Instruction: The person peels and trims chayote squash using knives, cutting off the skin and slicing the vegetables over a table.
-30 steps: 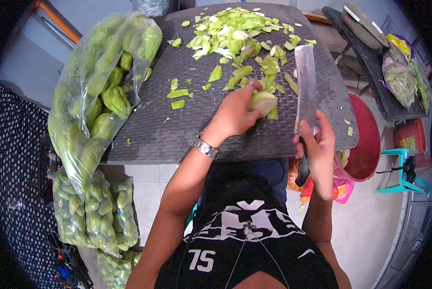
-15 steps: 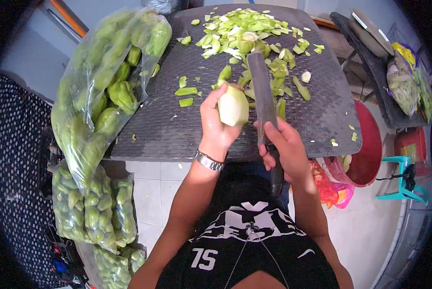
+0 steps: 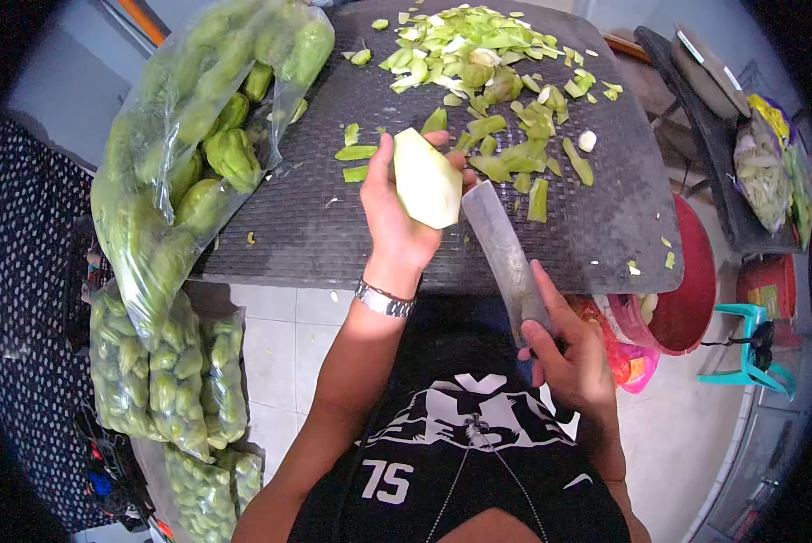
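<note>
In my left hand (image 3: 397, 226) rests a peeled, pale chayote (image 3: 427, 181), with the fingers wrapped round its far side. My right hand (image 3: 571, 353) grips a wide-bladed knife (image 3: 498, 244) near my body; the handle is mostly hidden by the fingers. The blade points up and left, its tip close to the chayote's lower right side but seemingly apart from it. Beyond both hands, green peel strips (image 3: 515, 158) lie scattered on the dark woven-pattern table (image 3: 324, 244).
A heap of peelings (image 3: 469, 41) covers the table's far part. On its left lies a large plastic bag (image 3: 143, 199) of unpeeled chayotes. More filled bags (image 3: 175, 389) stand below. To the right are a red tub (image 3: 691, 271), a teal stool (image 3: 741, 344) and a dark side table (image 3: 687, 136).
The knife and my right hand have drawn back toward my body, and the blade is lower. The chayote has turned and tilted in my left hand, which has shifted slightly left.
</note>
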`<state>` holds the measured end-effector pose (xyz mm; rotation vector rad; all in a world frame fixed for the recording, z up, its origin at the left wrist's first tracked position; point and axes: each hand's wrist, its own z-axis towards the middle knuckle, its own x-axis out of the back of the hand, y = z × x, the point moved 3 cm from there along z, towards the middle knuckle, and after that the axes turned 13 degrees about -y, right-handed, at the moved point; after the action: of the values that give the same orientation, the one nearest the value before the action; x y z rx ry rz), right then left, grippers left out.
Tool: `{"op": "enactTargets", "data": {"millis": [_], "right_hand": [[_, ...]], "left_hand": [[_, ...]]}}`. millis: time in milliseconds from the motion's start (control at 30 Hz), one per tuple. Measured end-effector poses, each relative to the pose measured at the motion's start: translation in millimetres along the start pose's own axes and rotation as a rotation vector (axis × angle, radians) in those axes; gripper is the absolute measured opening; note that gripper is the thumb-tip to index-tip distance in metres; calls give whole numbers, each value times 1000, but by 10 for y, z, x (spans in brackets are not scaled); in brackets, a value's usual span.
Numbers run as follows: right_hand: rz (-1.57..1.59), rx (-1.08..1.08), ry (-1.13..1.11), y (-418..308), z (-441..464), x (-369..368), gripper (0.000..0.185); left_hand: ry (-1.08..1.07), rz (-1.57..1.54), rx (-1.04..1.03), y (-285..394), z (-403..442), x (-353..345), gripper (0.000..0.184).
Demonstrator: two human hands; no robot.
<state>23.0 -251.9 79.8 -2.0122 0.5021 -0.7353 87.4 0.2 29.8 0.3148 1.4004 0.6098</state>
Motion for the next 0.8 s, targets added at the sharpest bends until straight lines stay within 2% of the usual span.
{"op": "enactTargets", "data": {"millis": [100,300,400,500,533,633,667,800], "right_hand": [[18,50,-1,69,20,-68,62],[1,118,26,60,35,-113,62],[-2,117,42,75,65,-131,62],[11,109,43,102,91,-141,62],[19,105,42,112,90,-141,62],[24,67,26,104,80,-141,61],[19,55,15,96,78,-141,61],[0,42,-14,42,41,-143,61]], "left_hand": [[-8,-71,18,14,-7,-51,60],[34,31,56,34,-30,-114,63],[46,24,27,-18,-63,-184,64],[75,171,-71,-99,-119,-197,62],[76,171,-99,-124,-146,-179,51],[147,351,-257,-238,-193,-190,43],[191,372,-258,-241,-190,-183,38],[143,231,-185,-178,-190,-132,38]]}}
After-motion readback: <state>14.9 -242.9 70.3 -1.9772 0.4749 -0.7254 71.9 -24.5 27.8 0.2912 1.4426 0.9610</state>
